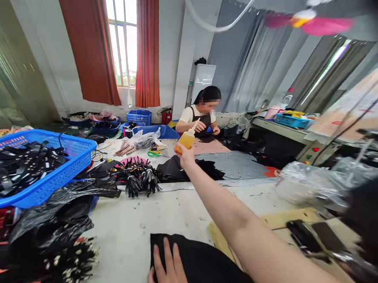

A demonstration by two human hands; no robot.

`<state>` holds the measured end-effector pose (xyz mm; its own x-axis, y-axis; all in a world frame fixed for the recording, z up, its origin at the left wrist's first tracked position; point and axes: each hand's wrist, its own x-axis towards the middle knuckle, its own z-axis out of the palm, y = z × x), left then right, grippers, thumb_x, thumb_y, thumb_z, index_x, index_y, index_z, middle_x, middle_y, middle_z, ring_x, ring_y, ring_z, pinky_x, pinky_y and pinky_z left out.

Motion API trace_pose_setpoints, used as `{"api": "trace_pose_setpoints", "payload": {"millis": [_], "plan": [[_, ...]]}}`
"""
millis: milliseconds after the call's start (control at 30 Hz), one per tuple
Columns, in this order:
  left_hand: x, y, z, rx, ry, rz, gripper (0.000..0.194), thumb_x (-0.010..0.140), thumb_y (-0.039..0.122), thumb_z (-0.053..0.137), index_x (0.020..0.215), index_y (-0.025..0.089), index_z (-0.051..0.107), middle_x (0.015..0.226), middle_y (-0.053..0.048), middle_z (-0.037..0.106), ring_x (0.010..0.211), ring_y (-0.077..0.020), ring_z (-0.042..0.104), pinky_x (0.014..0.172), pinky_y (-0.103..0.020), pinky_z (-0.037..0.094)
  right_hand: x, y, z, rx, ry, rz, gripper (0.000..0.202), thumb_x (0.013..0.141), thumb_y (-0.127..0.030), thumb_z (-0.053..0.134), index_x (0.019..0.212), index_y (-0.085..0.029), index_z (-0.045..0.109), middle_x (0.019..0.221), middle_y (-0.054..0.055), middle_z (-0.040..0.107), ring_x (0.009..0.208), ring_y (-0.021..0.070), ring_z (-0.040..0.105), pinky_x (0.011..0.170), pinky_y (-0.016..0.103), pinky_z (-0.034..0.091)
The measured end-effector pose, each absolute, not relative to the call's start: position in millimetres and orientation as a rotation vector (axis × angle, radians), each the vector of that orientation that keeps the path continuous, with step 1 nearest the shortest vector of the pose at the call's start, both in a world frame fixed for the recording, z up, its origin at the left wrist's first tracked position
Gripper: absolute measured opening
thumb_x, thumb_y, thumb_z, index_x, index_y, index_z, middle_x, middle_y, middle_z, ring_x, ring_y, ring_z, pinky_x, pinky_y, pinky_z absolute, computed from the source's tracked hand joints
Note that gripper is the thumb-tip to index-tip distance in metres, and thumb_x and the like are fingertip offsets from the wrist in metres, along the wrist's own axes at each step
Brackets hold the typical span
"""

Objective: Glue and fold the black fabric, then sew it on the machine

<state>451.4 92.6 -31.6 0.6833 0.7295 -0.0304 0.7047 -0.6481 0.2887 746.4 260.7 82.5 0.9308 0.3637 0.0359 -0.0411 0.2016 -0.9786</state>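
My right hand point(186, 153) is stretched far out over the table, its fingers closed around a squeeze bottle point(186, 140). Yellow-amber liquid shows through the bottle, and its pale nozzle tilts up and to the right. At the bottom, my left hand point(169, 266) lies flat with fingers apart on a black piece of material point(202, 260), whose curved edge runs to the lower right. Beyond the bottle, a person point(203, 113) sits across the table with both hands on dark material.
A blue basket point(81, 158) of black straps stands at left, above black plastic point(61, 209) and bundled strips. Black tassels point(141, 178), green-handled scissors point(154, 153) and stacked black pieces point(173, 170) lie midway. Clear plastic bags point(309, 181) and a tan board point(289, 217) are at right.
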Motion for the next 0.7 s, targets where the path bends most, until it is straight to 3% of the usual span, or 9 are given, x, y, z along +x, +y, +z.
{"api": "trace_pose_setpoints", "payload": {"millis": [100,233,300,367,433,533,600,700], "plan": [[445.1,79.7,-9.2,2.671,1.191,0.112,0.093,0.069,0.061,0.064,0.141,0.008,0.04,0.155,-0.017,0.024,0.143,-0.0455,0.022,0.107,-0.06,0.029,670.6,182.1,116.6,-1.17,-0.411,0.462,0.041,0.084,-0.031,0.066,0.119,-0.021,0.049,0.108,0.004,0.064,0.091,0.0187,0.067,0.075,0.032,0.059],[434.2,49.4,11.5,2.766,1.298,-0.05,0.082,0.079,0.051,0.06,0.143,0.006,0.036,0.153,-0.027,0.028,0.139,-0.0527,0.025,0.1,-0.064,0.033,583.6,40.4,129.3,-1.092,-0.538,0.728,0.059,0.056,-0.023,0.083,0.106,-0.02,0.052,0.091,0.003,0.067,0.08,0.0251,0.071,0.074,0.04,0.058],[421.1,33.1,19.9,2.776,1.35,-0.127,0.083,0.08,0.052,0.061,0.142,0.003,0.036,0.149,-0.032,0.034,0.133,-0.0569,0.033,0.09,-0.064,0.041,556.2,-30.4,116.3,-1.131,-0.534,0.84,0.052,0.055,-0.021,0.084,0.099,-0.019,0.056,0.088,0.005,0.068,0.075,0.0244,0.07,0.065,0.035,0.056],[400.3,21.6,26.5,2.784,1.363,-0.127,0.079,0.082,0.052,0.059,0.14,0.002,0.041,0.144,-0.034,0.041,0.123,-0.0546,0.046,0.082,-0.06,0.047,541.5,-91.4,94.4,-1.15,-0.432,0.948,0.042,0.063,-0.028,0.081,0.1,-0.022,0.063,0.091,0.005,0.068,0.069,0.0174,0.067,0.058,0.026,0.051],[373.4,17.5,29.5,2.853,1.272,-0.07,0.064,0.087,0.043,0.055,0.137,0.003,0.047,0.141,-0.031,0.047,0.117,-0.046,0.056,0.084,-0.055,0.05,536.8,-137.6,70.6,-1.144,-0.248,0.931,0.033,0.066,-0.035,0.08,0.096,-0.025,0.068,0.094,0.006,0.07,0.068,0.0164,0.065,0.055,0.026,0.05],[333.1,22.7,25.3,2.962,0.907,-0.028,0.05,0.085,0.025,0.053,0.134,0.014,0.054,0.147,-0.016,0.046,0.128,-0.0338,0.051,0.101,-0.048,0.046,537.5,-173.4,46.2,-1.162,-0.052,0.852,0.028,0.063,-0.036,0.082,0.088,-0.028,0.071,0.102,0.006,0.072,0.075,0.0203,0.067,0.056,0.029,0.054],[313.9,28.4,18.1,2.945,0.72,-0.038,0.05,0.084,0.026,0.054,0.133,0.019,0.055,0.149,-0.009,0.044,0.134,-0.0294,0.046,0.106,-0.043,0.043,537.6,-176.7,42.4,-1.139,-0.006,0.836,0.031,0.062,-0.035,0.083,0.09,-0.028,0.071,0.104,0.006,0.072,0.077,0.0226,0.069,0.06,0.032,0.056],[302.6,35.7,9.4,2.885,0.659,0.013,0.044,0.087,0.032,0.052,0.129,0.022,0.059,0.145,-0.006,0.049,0.128,-0.0294,0.052,0.102,-0.042,0.048,534.9,-161.3,49.8,-0.99,-0.011,0.926,0.041,0.063,-0.038,0.083,0.1,-0.026,0.068,0.109,0.008,0.071,0.091,0.0296,0.07,0.078,0.044,0.058]]}}
